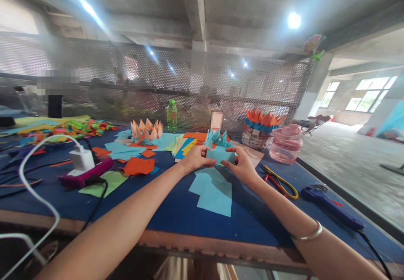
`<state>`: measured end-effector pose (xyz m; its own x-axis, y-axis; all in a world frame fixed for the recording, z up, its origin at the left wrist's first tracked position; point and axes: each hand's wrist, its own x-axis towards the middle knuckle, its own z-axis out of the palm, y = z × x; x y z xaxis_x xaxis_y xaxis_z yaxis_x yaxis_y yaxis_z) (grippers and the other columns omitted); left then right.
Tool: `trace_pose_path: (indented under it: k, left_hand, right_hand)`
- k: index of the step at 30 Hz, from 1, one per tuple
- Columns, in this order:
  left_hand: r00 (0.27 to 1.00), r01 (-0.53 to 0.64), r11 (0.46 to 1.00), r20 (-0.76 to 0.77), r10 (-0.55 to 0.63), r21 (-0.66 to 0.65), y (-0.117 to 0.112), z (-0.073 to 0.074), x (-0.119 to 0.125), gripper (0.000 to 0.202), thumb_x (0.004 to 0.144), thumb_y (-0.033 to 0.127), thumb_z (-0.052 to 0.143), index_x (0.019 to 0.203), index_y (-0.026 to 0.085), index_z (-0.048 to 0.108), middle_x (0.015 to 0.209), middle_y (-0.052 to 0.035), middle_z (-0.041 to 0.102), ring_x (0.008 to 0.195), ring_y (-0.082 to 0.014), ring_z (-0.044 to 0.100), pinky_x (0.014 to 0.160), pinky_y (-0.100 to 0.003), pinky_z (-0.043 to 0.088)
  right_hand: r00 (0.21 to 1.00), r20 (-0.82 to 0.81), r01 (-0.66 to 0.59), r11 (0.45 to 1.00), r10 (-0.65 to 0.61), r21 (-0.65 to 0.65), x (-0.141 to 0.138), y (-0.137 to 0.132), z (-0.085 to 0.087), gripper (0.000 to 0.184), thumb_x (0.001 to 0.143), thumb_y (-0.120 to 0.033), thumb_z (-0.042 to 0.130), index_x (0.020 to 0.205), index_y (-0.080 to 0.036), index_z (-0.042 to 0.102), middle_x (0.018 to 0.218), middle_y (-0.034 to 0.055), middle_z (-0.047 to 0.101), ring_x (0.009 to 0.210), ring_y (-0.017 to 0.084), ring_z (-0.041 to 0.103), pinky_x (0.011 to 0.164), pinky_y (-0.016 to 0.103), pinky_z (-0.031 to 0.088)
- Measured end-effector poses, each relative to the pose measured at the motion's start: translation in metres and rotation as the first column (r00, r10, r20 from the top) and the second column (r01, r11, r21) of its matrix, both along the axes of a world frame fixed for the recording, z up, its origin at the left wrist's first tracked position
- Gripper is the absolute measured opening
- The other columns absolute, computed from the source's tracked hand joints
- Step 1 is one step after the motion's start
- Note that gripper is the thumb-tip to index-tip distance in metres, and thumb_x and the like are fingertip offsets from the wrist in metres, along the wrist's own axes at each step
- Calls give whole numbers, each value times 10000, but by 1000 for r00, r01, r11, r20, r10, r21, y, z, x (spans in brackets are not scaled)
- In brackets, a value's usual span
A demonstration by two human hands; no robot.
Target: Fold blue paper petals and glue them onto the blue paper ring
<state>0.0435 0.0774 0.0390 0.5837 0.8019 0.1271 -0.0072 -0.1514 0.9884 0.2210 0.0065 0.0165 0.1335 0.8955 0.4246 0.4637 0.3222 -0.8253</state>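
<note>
Concrete ceiling beams (192, 6) run overhead, and a perforated metal screen (202, 78) stands behind the blue-topped counter (164, 212). From the head view, we record both hands at the middle of the counter. The left hand (197, 159) and the right hand (241, 164) are raised slightly above the surface, fingers partly closed, and together they pinch a folded light-blue paper piece (220, 154) by its two ends. Below them lies a loose light-blue paper sheet (211, 191), not touching either hand. A spiky blue paper fold (217, 139) stands just behind the held piece. To the right, we note yellow-handled scissors (280, 183), a purple glue gun (328, 204), a pink plastic jar (286, 144) and an orange-and-blue paper crown (265, 120). To the left, we note a peach paper crown (147, 130), a green bottle (172, 116) and a white charger (82, 160) resting on a magenta power bank (85, 173).
</note>
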Motion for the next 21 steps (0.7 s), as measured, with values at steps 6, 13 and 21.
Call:
trace_pose_path:
  k: [6,13,21]
  left_hand:
    - [999,-48,999,18,48,16,7,2,-7,329,555,126,821,755,131,560,565,18,651,531,-130,641,626,-292,545]
    - [999,-50,999,8,50,6,7,2,-7,331,564,127,818,773,137,561,576,14,657,528,-133,641,635,-303,542]
    - [999,-33,999,2,33,-3,7,2,-7,384,588,192,815,868,133,560,623,-9,663,566,-135,638,626,-286,531]
  right_hand:
    - [996,41,77,997,-77,16,10,4,1,482,672,-387,671,1068,-178,495,576,-66,538,478,117,459,465,227,340]
    - [994,61,94,995,-95,20,11,5,0,494,676,-406,667,1079,-176,499,588,-58,542,493,123,461,468,229,339]
    - [993,47,106,994,-107,27,11,5,1,517,679,-398,665,1104,-164,485,605,-46,544,515,128,452,488,239,342]
